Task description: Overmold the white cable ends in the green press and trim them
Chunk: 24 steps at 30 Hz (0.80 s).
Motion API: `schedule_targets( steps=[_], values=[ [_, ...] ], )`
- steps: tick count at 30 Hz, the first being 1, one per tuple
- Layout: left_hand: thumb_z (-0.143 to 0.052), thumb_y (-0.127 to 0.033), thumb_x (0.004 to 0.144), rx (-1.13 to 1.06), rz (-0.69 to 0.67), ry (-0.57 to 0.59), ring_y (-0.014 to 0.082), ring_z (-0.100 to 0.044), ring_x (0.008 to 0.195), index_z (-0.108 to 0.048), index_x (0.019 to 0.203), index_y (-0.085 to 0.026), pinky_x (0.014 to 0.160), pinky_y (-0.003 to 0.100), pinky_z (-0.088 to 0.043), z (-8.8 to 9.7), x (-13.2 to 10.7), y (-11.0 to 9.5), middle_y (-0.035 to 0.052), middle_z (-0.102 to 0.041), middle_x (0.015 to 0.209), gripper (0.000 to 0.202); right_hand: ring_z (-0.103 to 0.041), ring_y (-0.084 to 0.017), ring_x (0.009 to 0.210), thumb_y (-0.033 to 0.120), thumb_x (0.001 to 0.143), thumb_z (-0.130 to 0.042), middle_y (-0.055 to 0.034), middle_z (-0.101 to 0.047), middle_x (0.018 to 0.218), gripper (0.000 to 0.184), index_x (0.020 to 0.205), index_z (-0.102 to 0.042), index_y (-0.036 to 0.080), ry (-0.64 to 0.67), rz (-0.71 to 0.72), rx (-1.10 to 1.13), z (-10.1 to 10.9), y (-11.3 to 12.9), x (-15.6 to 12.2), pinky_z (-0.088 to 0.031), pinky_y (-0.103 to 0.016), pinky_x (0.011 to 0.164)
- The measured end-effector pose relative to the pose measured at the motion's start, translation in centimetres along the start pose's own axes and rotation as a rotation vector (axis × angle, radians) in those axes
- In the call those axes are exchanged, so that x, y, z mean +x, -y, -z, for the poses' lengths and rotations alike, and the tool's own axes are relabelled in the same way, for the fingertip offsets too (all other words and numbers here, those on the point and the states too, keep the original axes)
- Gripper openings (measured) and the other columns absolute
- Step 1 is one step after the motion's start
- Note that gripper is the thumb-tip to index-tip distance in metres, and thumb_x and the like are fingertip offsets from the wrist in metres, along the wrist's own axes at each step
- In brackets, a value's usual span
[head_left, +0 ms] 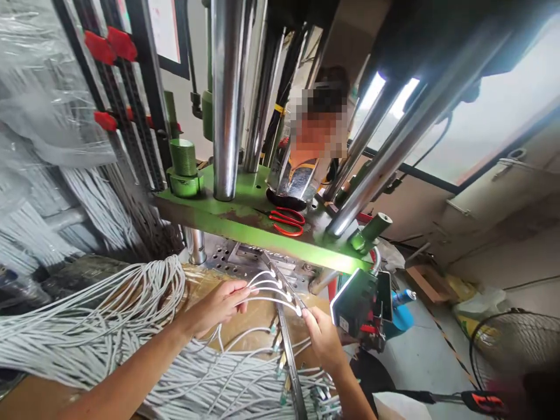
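Observation:
My left hand point(221, 304) is closed round several white cables point(266, 287) that fan out to the right. Their ends lie in a row along a narrow metal strip point(284, 291) on the perforated press bed point(227, 252). My right hand point(321, 338) pinches the nearest cable end at the strip's lower part. A big heap of white cables point(109, 315) covers the brown board point(258, 318) beneath both arms.
A green press plate point(245, 224) with chrome columns point(227, 99) hangs just above the hands; red scissors point(286, 221) lie on it. A black control box point(361, 300) sits right of my right hand. Another person stands behind the machine. A fan point(516, 350) stands at lower right.

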State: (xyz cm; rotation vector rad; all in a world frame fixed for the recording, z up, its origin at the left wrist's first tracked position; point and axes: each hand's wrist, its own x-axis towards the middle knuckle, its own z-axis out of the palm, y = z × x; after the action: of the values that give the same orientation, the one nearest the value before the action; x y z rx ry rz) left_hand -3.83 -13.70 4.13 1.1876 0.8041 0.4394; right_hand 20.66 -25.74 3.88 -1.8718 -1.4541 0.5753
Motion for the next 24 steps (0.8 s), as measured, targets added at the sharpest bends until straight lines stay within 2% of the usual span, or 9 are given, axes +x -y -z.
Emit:
schedule_targets(
  steps=[4,7,12,14,17,19,21,22,24],
  values=[
    [-0.056,-0.06,0.08,0.078,0.035,0.047,0.0046,-0.021,0.047,-0.057,0.088,-0.015,0.044,0.02,-0.009,-1.5,-0.7,0.1,-0.0022,-0.05,0.067,0.046,-0.041,-0.015,0.057,0.045,0.092,-0.037,0.0032,-0.04,0.056,0.04,0.06,-0.042,0.023,0.034,-0.073,0.095,0.6,-0.7,-2.0,-0.03,-0.029,0.056],
    [-0.056,-0.063,0.077,0.113,0.065,0.051,0.0056,-0.022,0.047,-0.057,0.094,-0.015,0.044,0.021,-0.01,-2.4,-1.2,0.2,-0.0017,-0.051,0.067,0.05,-0.036,-0.014,0.053,0.048,0.092,-0.037,0.0048,-0.036,0.054,0.043,0.057,-0.036,0.023,0.033,-0.086,0.124,0.9,-1.3,-3.2,-0.028,-0.027,0.053],
    [-0.049,-0.065,0.08,0.212,0.075,0.093,0.008,-0.025,0.048,-0.058,0.104,-0.014,0.046,0.022,-0.015,-3.7,-1.9,0.0,-0.0018,-0.051,0.067,0.057,-0.04,-0.013,0.052,0.054,0.091,-0.037,0.0049,-0.041,0.053,0.046,0.059,-0.044,0.021,0.023,-0.113,0.146,0.9,-2.4,-5.3,-0.03,-0.025,0.052],
    [-0.044,-0.064,0.083,0.311,0.049,0.129,0.01,-0.029,0.052,-0.061,0.101,-0.015,0.048,0.023,-0.019,-4.5,-3.1,-0.2,-0.0032,-0.045,0.063,0.055,-0.046,-0.014,0.055,0.054,0.091,-0.037,0.003,-0.048,0.056,0.045,0.064,-0.049,0.021,-0.034,-0.114,0.059,0.7,-2.8,-6.4,-0.031,-0.025,0.054],
    [-0.044,-0.058,0.087,0.455,0.037,0.262,0.0124,-0.036,0.062,-0.068,0.09,-0.017,0.056,0.023,-0.028,-5.5,-5.8,0.2,-0.0027,-0.041,0.064,0.047,-0.055,-0.017,0.058,0.051,0.095,-0.033,-0.0006,-0.059,0.063,0.043,0.071,-0.053,0.022,-0.156,-0.088,-0.194,0.0,-3.7,-8.3,-0.033,-0.025,0.056],
    [-0.047,-0.057,0.087,0.413,0.089,0.315,0.0117,-0.035,0.062,-0.07,0.087,-0.018,0.056,0.023,-0.028,-5.2,-7.6,0.8,-0.0023,-0.041,0.065,0.045,-0.059,-0.018,0.06,0.049,0.097,-0.029,-0.0018,-0.062,0.066,0.042,0.075,-0.054,0.023,-0.181,-0.058,-0.333,-0.6,-4.7,-9.2,-0.035,-0.026,0.057],
    [-0.051,-0.058,0.085,0.172,0.16,0.199,0.0096,-0.026,0.054,-0.068,0.088,-0.017,0.05,0.023,-0.022,-3.7,-8.6,1.5,-0.0044,-0.033,0.058,0.044,-0.061,-0.019,0.06,0.048,0.098,-0.027,-0.0015,-0.062,0.067,0.043,0.077,-0.054,0.023,-0.181,-0.043,-0.442,-1.1,-5.5,-9.7,-0.036,-0.026,0.057],
    [-0.053,-0.058,0.083,0.001,0.17,0.075,0.0088,-0.02,0.051,-0.066,0.09,-0.017,0.047,0.023,-0.018,-2.5,-8.9,1.6,-0.0059,-0.027,0.056,0.043,-0.062,-0.019,0.061,0.048,0.099,-0.026,-0.0014,-0.062,0.067,0.044,0.077,-0.054,0.023,-0.186,-0.04,-0.496,-1.4,-5.8,-9.8,-0.036,-0.026,0.057],
    [-0.059,-0.054,0.079,-0.302,0.094,-0.23,0.0088,-0.01,0.049,-0.061,0.089,-0.02,0.043,0.022,-0.013,0.4,-8.7,1.4,-0.007,-0.019,0.056,0.036,-0.063,-0.02,0.068,0.048,0.099,-0.024,-0.0029,-0.063,0.073,0.045,0.081,-0.057,0.023,-0.205,-0.022,-0.602,-1.6,-6.0,-9.7,-0.039,-0.027,0.061]
  ],
)
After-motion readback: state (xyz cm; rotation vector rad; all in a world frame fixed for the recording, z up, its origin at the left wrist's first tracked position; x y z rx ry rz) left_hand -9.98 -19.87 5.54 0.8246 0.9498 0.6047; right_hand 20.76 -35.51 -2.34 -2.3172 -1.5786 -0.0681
